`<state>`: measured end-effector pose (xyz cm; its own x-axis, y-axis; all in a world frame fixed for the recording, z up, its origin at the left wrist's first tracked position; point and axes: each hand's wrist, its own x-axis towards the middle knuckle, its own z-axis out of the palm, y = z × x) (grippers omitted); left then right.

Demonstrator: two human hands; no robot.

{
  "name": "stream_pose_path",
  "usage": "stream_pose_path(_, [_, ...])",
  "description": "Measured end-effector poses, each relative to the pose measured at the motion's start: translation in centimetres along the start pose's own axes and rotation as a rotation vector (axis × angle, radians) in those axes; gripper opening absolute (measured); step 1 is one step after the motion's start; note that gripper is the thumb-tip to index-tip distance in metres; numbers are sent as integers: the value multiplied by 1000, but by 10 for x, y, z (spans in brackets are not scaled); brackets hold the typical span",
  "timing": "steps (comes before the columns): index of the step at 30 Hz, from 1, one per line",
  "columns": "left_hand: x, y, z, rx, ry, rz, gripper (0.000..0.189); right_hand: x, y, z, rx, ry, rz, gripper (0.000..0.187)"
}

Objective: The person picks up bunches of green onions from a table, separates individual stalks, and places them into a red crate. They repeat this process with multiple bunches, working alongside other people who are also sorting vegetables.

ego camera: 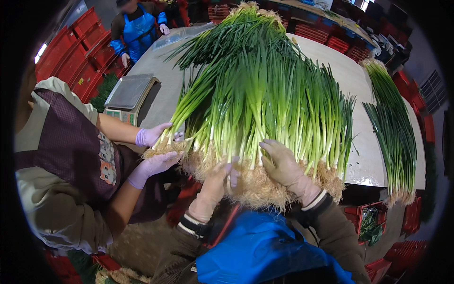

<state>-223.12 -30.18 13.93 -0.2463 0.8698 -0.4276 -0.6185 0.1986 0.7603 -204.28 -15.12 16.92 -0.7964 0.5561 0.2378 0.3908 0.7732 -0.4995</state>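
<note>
A wide heap of green garlic-like stalks (pixel 255 96), with long flat leaves, white bases and bushy pale roots (pixel 262 184), covers the table before me, roots toward me. My left hand (pixel 212 186), in a thin pale glove, is at the root end left of centre. Its fingertips touch roots and stem bases, but the grip is blurred. My right hand (pixel 289 168), gloved alike, lies against white stems right of centre, fingers and thumb apart. At my left, a co-worker's lavender-gloved hands (pixel 159 165) hold a small bunch (pixel 170 138) near its roots.
A digital scale (pixel 129 91) stands on the white table (pixel 365 156) at the left. Another stalk pile (pixel 393 142) lies along the right edge. Red crates (pixel 81 60) are stacked behind a person in a blue apron (pixel 140 32). A red crate (pixel 372 220) with leaves sits lower right.
</note>
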Motion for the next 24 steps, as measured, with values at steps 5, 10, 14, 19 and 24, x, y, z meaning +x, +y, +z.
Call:
stream_pose_path(5, [-39, -13, 44, 258, -185, 91, 45, -3, -28, -1, 1084, -100, 642, 68])
stream_pose_path(10, [-55, -33, 72, 651, -457, 147, 48, -9, -34, -25, 1143, -203, 778, 50])
stream_pose_path(14, [-50, -36, 66, 662, -609, 37, 45, -60, -17, -69, 1556, -157, 730, 45])
stream_pose_path(19, [-43, -43, 69, 691, -584, 41, 49, -137, -1, -99, 1549, -149, 671, 53])
stream_pose_path(24, [-30, -54, 88, 702, -613, 36, 46, -195, 17, -133, 1607, -77, 614, 55])
